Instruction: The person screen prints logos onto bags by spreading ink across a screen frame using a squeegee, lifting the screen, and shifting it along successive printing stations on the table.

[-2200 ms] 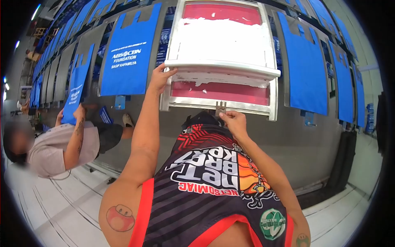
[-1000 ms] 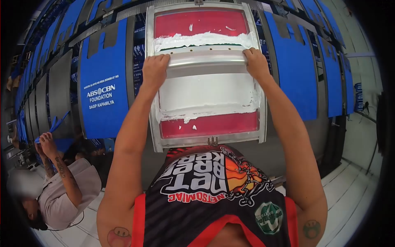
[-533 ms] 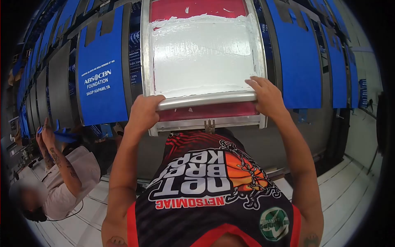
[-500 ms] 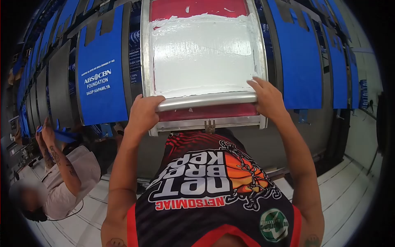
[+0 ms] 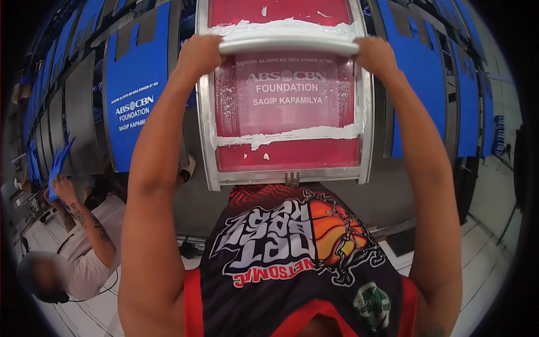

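My left hand [image 5: 200,56] and my right hand [image 5: 377,56] grip the two ends of a metal squeegee [image 5: 289,46] near the far part of a screen printing frame [image 5: 362,162]. The squeegee lies across the frame's red mesh [image 5: 289,158]. White ink [image 5: 281,26] is banked just beyond it, and a second ridge of ink crosses the near part of the mesh. Between them white lettering shows through, reading "ABS-CBN Foundation Sagip Kapamilya". A metal clip sits at the frame's near edge, by my shirt. The squeegee's blade is hidden.
Printed blue bag [image 5: 137,95] lies on a dark board at left. More blue bags [image 5: 415,95] on boards line the right. A co-worker [image 5: 92,241] at lower left holds a blue piece of fabric [image 5: 60,165].
Both my hands have pushed the squeegee away from me, from the near end to the far part of the screen. The white ink layer is cleared, exposing the lettering. The co-worker's blue fabric is raised.
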The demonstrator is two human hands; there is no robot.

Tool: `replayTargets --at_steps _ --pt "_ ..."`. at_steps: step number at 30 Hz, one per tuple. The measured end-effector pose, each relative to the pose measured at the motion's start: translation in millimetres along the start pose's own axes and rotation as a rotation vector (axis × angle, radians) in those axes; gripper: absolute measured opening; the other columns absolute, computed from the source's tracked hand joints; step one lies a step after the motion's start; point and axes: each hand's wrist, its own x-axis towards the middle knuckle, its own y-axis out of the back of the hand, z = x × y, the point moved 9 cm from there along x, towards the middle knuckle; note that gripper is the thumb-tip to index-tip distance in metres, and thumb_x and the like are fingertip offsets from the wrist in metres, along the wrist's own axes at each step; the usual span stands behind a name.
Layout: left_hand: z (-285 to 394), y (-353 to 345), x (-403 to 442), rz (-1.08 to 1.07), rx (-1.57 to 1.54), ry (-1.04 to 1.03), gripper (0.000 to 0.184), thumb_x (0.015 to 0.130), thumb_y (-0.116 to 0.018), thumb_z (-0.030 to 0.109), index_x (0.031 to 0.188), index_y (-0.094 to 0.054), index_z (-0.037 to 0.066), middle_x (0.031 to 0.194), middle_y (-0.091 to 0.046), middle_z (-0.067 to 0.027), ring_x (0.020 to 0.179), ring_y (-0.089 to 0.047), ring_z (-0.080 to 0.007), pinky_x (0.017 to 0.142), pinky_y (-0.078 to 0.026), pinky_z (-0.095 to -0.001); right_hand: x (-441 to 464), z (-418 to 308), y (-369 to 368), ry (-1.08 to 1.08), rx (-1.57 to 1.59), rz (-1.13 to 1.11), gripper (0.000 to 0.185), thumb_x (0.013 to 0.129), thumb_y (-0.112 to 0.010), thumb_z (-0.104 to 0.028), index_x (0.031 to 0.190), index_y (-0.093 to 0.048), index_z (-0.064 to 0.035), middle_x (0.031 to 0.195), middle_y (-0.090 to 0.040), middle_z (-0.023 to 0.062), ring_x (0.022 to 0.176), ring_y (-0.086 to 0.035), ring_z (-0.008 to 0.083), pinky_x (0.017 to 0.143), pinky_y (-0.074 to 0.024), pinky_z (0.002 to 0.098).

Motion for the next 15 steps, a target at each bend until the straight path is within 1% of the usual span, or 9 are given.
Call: replayTargets --at_steps 2,3,5,6,7,11,12,13,15 --pt "16.7 3.2 -53.9 -0.185 0.068 0.038 0.024 0.074 -0.067 0.019 0.096 -0.071 0.01 0.077 -0.069 -0.0142 0.074 -0.067 -0.033 0.07 -0.053 -0.0459 -55.3 -19.6 4.6 -0.038 0.07 -0.148 0.02 0.074 -0.068 -0.021 0.093 -0.071 -0.0159 0.077 -0.068 0.0133 0.072 -0.067 0.0324 0.067 -0.054 0.0429" --pt "32.4 7.1 -90.9 -0.343 -0.037 0.175 0.025 0.071 -0.068 0.014 0.095 -0.072 0.011 0.079 -0.069 -0.0144 0.079 -0.066 -0.0336 0.073 -0.052 -0.0463 -91.7 -31.3 1.4 -0.138 0.141 -0.285 0.025 0.07 -0.071 -0.017 0.095 -0.072 -0.0174 0.08 -0.069 0.0113 0.075 -0.067 0.0304 0.069 -0.0538 0.0415" --pt "72.8 21.0 -156.5 -0.142 -0.12 0.079 0.033 0.063 -0.066 0.003 0.094 -0.071 0.01 0.078 -0.068 -0.0143 0.082 -0.064 -0.0319 0.078 -0.05 -0.045 -169.8 -59.1 -13.5 -0.151 0.16 -0.267 0.035 0.062 -0.072 -0.004 0.093 -0.072 -0.0194 0.089 -0.069 0.0055 0.086 -0.066 0.0254 0.072 -0.0536 0.0373" --pt "81.3 -7.4 -184.1 -0.163 -0.255 0.029 0.025 0.062 -0.065 0.0 0.086 -0.067 0.008 0.077 -0.067 -0.0146 0.081 -0.062 -0.0314 0.081 -0.048 -0.0435 -193.2 -68.2 -12.3 -0.138 0.295 -0.112 0.036 0.061 -0.071 -0.002 0.092 -0.072 -0.0197 0.088 -0.07 0.0045 0.085 -0.066 0.0242 0.072 -0.0535 0.0366" --pt "88.9 2.0 -193.0 0.065 -0.292 0.081 0.018 0.062 -0.062 -0.001 0.078 -0.062 0.007 0.074 -0.065 -0.0139 0.075 -0.061 -0.0319 0.078 -0.046 -0.0434 -199.2 -71.7 -7.6 -0.16 0.329 0.027 0.036 0.061 -0.071 -0.001 0.091 -0.072 -0.0195 0.087 -0.07 0.0038 0.085 -0.066 0.0235 0.072 -0.0535 0.036" --pt "54.8 -4.4 -105.8 0.213 -0.119 0.028 0.013 0.064 -0.061 0.002 0.075 -0.062 0.009 0.065 -0.06 -0.0118 0.063 -0.06 -0.0325 0.063 -0.043 -0.0443 -108.6 -30.4 -20.9 -0.139 0.185 0.07 0.031 0.064 -0.069 -0.005 0.092 -0.071 -0.0181 0.087 -0.07 0.0069 0.079 -0.066 0.0262 0.069 -0.0539 0.038" --pt "40.8 -3.4 -70.1 0.199 -0.092 0.001 0.01 0.066 -0.062 0.005 0.075 -0.064 0.01 0.065 -0.062 -0.0123 0.061 -0.061 -0.0327 0.059 -0.044 -0.0434 -69.3 -14.3 -23.2 -0.209 0.128 -0.021 0.029 0.065 -0.069 -0.008 0.092 -0.071 -0.0178 0.088 -0.07 0.0089 0.079 -0.067 0.0276 0.069 -0.0538 0.0398" --pt "28.1 0.0 -37.0 0.198 -0.03 0.021 0.011 0.068 -0.064 0.01 0.078 -0.066 0.01 0.066 -0.064 -0.0125 0.061 -0.064 -0.0324 0.061 -0.047 -0.0435 -33.1 -2.7 -17.5 -0.244 0.082 -0.085 0.028 0.065 -0.069 -0.011 0.093 -0.071 -0.0178 0.086 -0.069 0.0104 0.082 -0.067 0.03 0.07 -0.0536 0.0409" --pt "-2.8 -7.2 20.5 -0.113 0.044 0.134 0.018 0.074 -0.068 0.02 0.091 -0.071 0.014 0.083 -0.069 -0.0156 0.082 -0.068 -0.031 0.077 -0.052 -0.0421 20.0 14.0 -4.7 -0.111 0.033 -0.065 0.028 0.069 -0.07 -0.024 0.096 -0.07 -0.0175 0.087 -0.07 0.0114 0.081 -0.068 0.0322 0.072 -0.0549 0.0432"
